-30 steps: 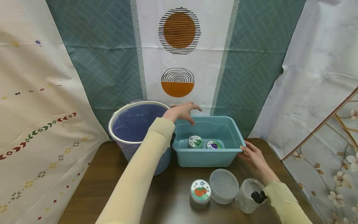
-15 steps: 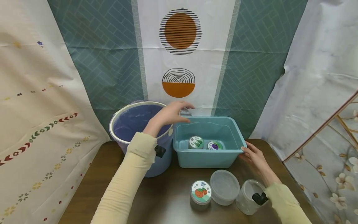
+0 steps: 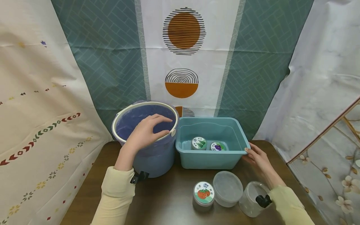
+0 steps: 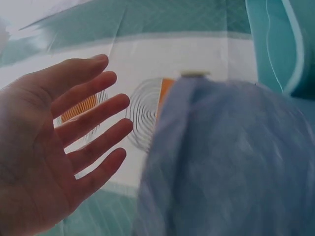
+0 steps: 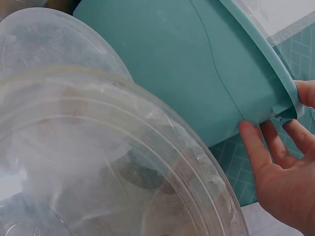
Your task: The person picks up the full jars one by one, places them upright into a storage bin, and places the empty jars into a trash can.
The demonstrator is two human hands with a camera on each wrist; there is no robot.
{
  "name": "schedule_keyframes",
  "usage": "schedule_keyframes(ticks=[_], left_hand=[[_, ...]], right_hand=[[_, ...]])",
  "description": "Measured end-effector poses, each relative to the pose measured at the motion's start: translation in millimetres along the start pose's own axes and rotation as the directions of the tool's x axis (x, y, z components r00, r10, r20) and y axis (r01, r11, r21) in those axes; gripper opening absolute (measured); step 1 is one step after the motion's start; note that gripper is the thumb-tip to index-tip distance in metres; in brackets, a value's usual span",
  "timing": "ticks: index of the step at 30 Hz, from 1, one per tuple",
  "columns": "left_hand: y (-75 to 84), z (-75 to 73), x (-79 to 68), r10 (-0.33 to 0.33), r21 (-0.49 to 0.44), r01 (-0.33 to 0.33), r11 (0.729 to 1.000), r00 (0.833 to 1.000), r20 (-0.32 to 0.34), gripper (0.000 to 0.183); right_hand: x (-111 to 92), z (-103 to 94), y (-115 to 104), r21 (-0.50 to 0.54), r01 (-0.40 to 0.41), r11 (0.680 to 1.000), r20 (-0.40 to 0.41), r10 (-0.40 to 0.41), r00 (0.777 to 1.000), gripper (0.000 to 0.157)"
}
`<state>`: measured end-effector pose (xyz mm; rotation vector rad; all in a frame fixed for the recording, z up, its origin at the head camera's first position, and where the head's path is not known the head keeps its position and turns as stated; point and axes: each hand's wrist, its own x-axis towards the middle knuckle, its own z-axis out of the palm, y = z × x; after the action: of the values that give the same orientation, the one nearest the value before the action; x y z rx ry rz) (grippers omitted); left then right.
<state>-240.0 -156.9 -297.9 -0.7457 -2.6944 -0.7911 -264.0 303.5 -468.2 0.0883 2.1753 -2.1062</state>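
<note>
My left hand (image 3: 144, 132) is held up in front of the blue bin (image 3: 157, 161), holding nothing. In the left wrist view its fingers (image 4: 101, 115) are straight and spread, apart from the blurred bin. My right hand (image 3: 260, 161) grips the right front corner of the teal plastic tub (image 3: 209, 160). The right wrist view has the thumb at the rim and the fingers (image 5: 255, 145) against the outer wall below. Inside the tub sit a jar with a green picture lid (image 3: 199, 143) and one with a purple picture lid (image 3: 218, 146).
On the dark wooden table (image 3: 166, 200), before the tub, stand a jar with an orange fruit lid (image 3: 203, 194), a translucent round container (image 3: 227, 187) and a clear jar (image 3: 251, 201) below my right wrist. A patterned curtain (image 3: 184, 103) hangs behind.
My left hand has moved left and down from above the tub's left side to in front of the bin. The right hand keeps its grip on the tub's corner.
</note>
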Motion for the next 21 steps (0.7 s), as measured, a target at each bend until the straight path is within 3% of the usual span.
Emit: schedule_keyframes(ticks=[5, 9, 15, 21], left_hand=[[-13.8, 0.8, -27.3, -0.039, 0.014, 0.040, 0.999, 0.995, -0.090, 0.035], [-26.0, -1.4, -45.6, -0.008, 0.018, 0.011, 1.000, 0.986, -0.169, 0.032], [-43.9, -6.2, -68.5, 0.025, -0.032, -0.038, 0.999, 0.942, -0.335, 0.033], [-59.4, -0.9, -80.2, 0.071, -0.030, -0.091, 0.995, 0.909, -0.411, 0.036]], right_hand=[[0.8, -0.7, -0.4, 0.025, 0.010, 1.000, 0.014, -0.010, 1.000, 0.073], [0.9, -0.6, 0.2, 0.053, 0.023, 0.998, 0.022, -0.025, 0.999, 0.072], [1.0, 0.2, 0.3, 0.054, 0.026, 0.998, 0.018, -0.027, 0.999, 0.073], [1.0, 0.1, 0.9, 0.056, 0.017, 0.998, 0.010, -0.017, 1.000, 0.073]])
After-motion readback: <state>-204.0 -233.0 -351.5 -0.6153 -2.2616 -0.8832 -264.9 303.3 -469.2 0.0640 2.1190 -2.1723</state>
